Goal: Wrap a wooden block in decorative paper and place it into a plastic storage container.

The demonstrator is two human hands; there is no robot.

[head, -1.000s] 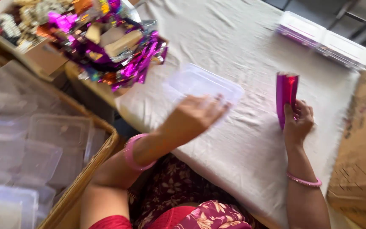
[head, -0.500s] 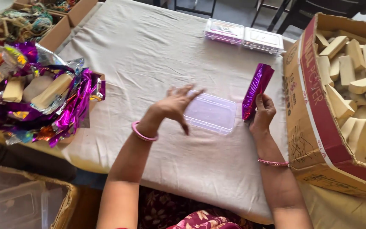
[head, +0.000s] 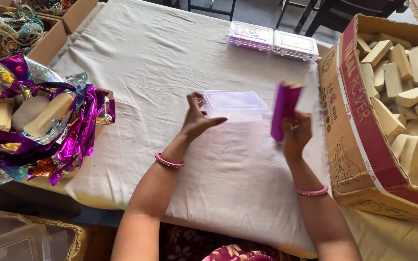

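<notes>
My left hand [head: 197, 118] grips the near left corner of a clear plastic box [head: 235, 104] and tilts it up off the cloth-covered table [head: 160, 63]. In my right hand [head: 295, 133] I hold a shiny magenta foil-wrapped block [head: 284, 108] upright, just to the right of the box. Both wrists wear pink bangles.
A large cardboard carton [head: 359, 125] full of pale wooden blocks [head: 412, 72] sits at the right. At the left, a pile of crumpled foil wrap [head: 39, 125] holds more blocks. Two closed clear boxes [head: 272, 41] stand at the far edge. Clear containers [head: 20, 239] lie in a basket at lower left.
The view swung from the left side back to the table. My left hand set the clear box down, then took its corner and tilted it up. The foil-wrapped block stayed in my right hand.
</notes>
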